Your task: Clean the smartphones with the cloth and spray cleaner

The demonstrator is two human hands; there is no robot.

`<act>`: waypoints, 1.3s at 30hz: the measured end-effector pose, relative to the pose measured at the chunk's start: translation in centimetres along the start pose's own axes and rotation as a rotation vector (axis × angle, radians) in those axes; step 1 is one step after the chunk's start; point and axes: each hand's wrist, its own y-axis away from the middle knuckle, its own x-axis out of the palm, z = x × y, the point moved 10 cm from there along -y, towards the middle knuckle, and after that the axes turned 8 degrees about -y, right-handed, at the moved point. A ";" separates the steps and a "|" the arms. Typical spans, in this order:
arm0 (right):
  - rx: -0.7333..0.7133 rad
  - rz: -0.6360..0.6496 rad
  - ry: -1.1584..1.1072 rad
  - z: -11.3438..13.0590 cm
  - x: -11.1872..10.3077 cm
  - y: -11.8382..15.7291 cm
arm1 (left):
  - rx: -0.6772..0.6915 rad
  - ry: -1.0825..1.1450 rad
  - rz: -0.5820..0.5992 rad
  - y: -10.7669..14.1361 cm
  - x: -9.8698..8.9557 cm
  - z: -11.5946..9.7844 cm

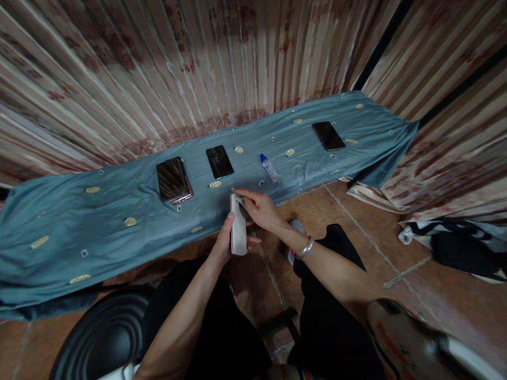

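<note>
My left hand (225,240) is wrapped round a slim white phone (239,235), held upright and tilted above my lap. At its top end my right hand (260,208) has thumb and fingers pinched together. A small greyish piece shows under those fingers, too blurred to name. On the cloth beyond lie a dark phone (220,161) and a clear bottle with a blue cap (270,168). To the left is a stack of dark phones (172,179). Another dark phone (328,136) rests alone toward the right end.
A teal patterned cloth (124,194) covers the long low table in front of me. Floral curtains (240,52) hang behind it. A black ridged round object (103,334) stands at lower left. Dark bags (467,252) lie on the tiled floor (354,225) to the right.
</note>
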 end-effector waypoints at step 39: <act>0.577 0.060 -0.707 -5.1 4.1 2.7 | 0.149 0.050 -0.131 -0.3 -2.2 -2.4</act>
